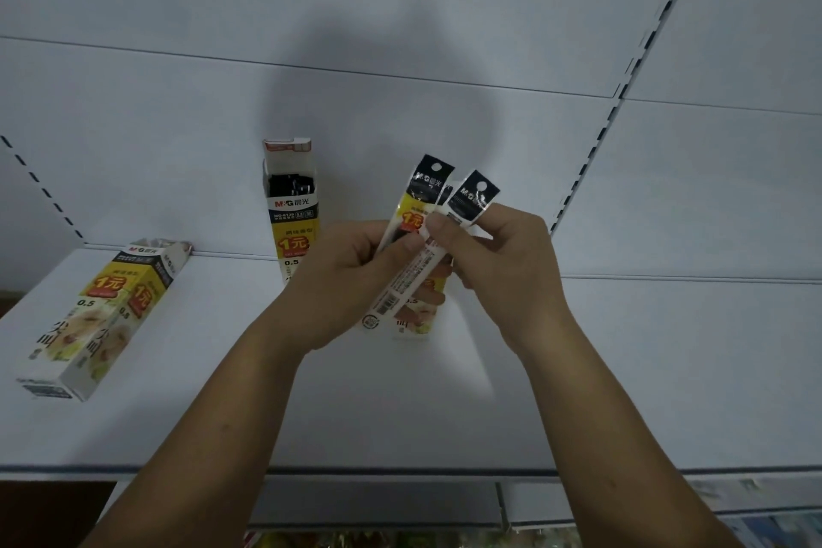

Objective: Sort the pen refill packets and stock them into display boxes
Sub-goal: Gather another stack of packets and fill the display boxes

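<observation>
Both bare forearms rise from the bottom corners of the frame and converge at its middle; the left forearm slants up to the right, the right forearm up to the left; the left hand shows its back, fingers curled, thumb pressed on the refill packets; the right hand, just beside it, pinches the same packets, its thumb nearly touching the left one, index finger hooked over the top.
</observation>
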A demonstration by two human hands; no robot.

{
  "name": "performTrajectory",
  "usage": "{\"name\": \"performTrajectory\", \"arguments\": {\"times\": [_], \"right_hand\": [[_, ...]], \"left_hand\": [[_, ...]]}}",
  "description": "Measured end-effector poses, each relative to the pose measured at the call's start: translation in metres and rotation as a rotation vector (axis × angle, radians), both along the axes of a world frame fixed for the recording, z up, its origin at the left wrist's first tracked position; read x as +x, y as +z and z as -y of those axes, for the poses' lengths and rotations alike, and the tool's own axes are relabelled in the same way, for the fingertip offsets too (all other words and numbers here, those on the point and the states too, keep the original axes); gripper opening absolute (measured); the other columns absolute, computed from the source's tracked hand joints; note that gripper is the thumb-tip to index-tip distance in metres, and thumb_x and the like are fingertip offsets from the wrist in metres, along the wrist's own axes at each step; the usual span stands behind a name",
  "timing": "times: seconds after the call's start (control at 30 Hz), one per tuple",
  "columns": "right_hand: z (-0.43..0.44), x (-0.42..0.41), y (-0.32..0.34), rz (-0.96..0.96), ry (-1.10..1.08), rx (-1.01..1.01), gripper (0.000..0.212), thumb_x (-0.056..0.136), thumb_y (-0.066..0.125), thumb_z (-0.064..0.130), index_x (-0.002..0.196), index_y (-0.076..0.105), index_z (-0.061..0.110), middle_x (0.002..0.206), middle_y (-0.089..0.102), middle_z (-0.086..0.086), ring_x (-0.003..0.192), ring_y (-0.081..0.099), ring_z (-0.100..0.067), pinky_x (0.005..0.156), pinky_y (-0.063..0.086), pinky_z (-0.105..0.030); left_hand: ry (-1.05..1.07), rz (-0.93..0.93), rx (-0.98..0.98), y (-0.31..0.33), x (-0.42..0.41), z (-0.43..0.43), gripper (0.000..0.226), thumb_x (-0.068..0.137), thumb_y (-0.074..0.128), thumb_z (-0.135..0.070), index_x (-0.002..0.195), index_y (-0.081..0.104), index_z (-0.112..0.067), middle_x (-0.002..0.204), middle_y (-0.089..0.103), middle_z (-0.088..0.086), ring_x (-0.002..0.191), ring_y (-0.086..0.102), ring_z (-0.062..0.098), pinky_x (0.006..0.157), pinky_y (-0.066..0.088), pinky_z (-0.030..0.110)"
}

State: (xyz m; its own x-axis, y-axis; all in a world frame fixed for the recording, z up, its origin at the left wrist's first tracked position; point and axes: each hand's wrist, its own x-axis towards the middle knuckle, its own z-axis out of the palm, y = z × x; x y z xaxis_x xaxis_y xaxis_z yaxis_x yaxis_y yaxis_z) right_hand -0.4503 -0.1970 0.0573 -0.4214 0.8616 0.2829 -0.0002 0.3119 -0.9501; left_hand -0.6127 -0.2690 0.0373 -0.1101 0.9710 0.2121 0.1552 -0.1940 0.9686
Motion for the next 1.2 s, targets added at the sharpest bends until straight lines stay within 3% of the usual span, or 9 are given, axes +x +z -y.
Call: {"name": "performTrajectory", "arguments": {"times": [0.23,0.37,0.5,0.73,0.83,0.9,1.03,1.13,1.2], "right_hand": [[-0.002,0.004,0.0,0.006,0.062,0.032,0.007,0.096,0.072,0.008,0.097,0.079,0.008,0.074,0.076,0.01,0.06,0.069,-0.002,0.052,0.047,-0.01],[-0.005,0.004,-0.004,0.003,0.039,0.013,0.007,0.095,0.073,0.011,0.093,0.079,0.009,0.079,0.079,0.001,0.065,0.075,-0.012,0.055,0.052,-0.016],[-0.007,0.003,-0.007,0.034,0.006,0.034,0.011,0.097,0.072,0.014,0.089,0.078,0.008,0.076,0.078,0.0,0.058,0.07,-0.009,0.051,0.047,-0.013],[-0.018,0.017,0.005,-0.079,-0.188,0.061,0.014,0.096,0.073,0.021,0.09,0.077,0.009,0.076,0.076,-0.009,0.06,0.065,-0.026,0.052,0.05,-0.035],[-0.029,0.028,0.024,-0.175,-0.269,0.14,0.01,0.097,0.073,0.019,0.089,0.077,0.014,0.073,0.075,-0.006,0.058,0.065,-0.026,0.05,0.048,-0.033],[-0.035,0.032,0.035,-0.178,-0.301,0.196,0.009,0.097,0.073,0.017,0.089,0.076,0.013,0.073,0.075,-0.005,0.058,0.064,-0.024,0.05,0.048,-0.031],[-0.045,0.032,0.046,-0.138,-0.307,0.254,0.012,0.097,0.072,0.019,0.089,0.076,0.011,0.074,0.075,-0.007,0.055,0.063,-0.021,0.05,0.049,-0.03],[-0.049,0.024,0.048,-0.106,-0.277,0.285,0.018,0.098,0.073,0.019,0.091,0.075,0.002,0.075,0.075,-0.009,0.052,0.062,-0.02,0.048,0.048,-0.03],[-0.051,0.019,0.047,-0.07,-0.258,0.296,0.021,0.098,0.072,0.019,0.093,0.075,0.0,0.076,0.074,-0.016,0.051,0.062,-0.018,0.048,0.048,-0.029]], "left_hand": [[-0.015,-0.051,0.064,0.004,0.002,0.0,0.019,0.095,0.057,-0.028,0.101,0.075,-0.024,0.091,0.081,-0.016,0.082,0.08,0.009,0.067,0.06,0.017],[-0.037,-0.074,0.059,0.004,0.002,-0.001,0.023,0.098,0.052,-0.029,0.1,0.074,-0.024,0.089,0.081,-0.015,0.081,0.08,0.009,0.065,0.059,0.017],[-0.041,-0.07,0.027,0.001,0.001,0.0,0.029,0.103,0.045,-0.028,0.099,0.073,-0.022,0.087,0.08,-0.013,0.078,0.079,0.009,0.064,0.058,0.016],[0.055,0.01,0.015,-0.013,-0.019,-0.001,0.035,0.104,0.045,-0.034,0.113,0.074,-0.017,0.106,0.081,0.002,0.098,0.078,0.02,0.077,0.066,0.037],[0.205,-0.02,0.077,-0.021,-0.031,-0.009,0.032,0.112,0.042,-0.022,0.109,0.071,-0.01,0.099,0.081,0.0,0.085,0.078,0.017,0.067,0.063,0.03],[0.321,-0.075,0.131,-0.029,-0.036,-0.015,0.031,0.113,0.043,-0.019,0.106,0.072,-0.01,0.088,0.075,-0.007,0.066,0.066,0.01,0.056,0.05,0.022],[0.397,-0.165,0.09,-0.041,-0.033,-0.023,0.016,0.101,0.063,-0.038,0.115,0.069,-0.031,0.099,0.069,-0.016,0.074,0.061,0.003,0.067,0.049,0.013],[0.316,-0.218,0.02,-0.048,-0.026,-0.03,0.055,0.085,0.079,-0.044,0.136,0.06,-0.032,0.121,0.067,-0.018,0.069,0.059,0.003,0.069,0.053,0.013],[0.258,-0.209,0.008,-0.05,-0.019,-0.034,0.063,0.085,0.085,-0.033,0.14,0.057,-0.034,0.127,0.065,-0.022,0.071,0.066,0.004,0.07,0.056,0.015]]}}
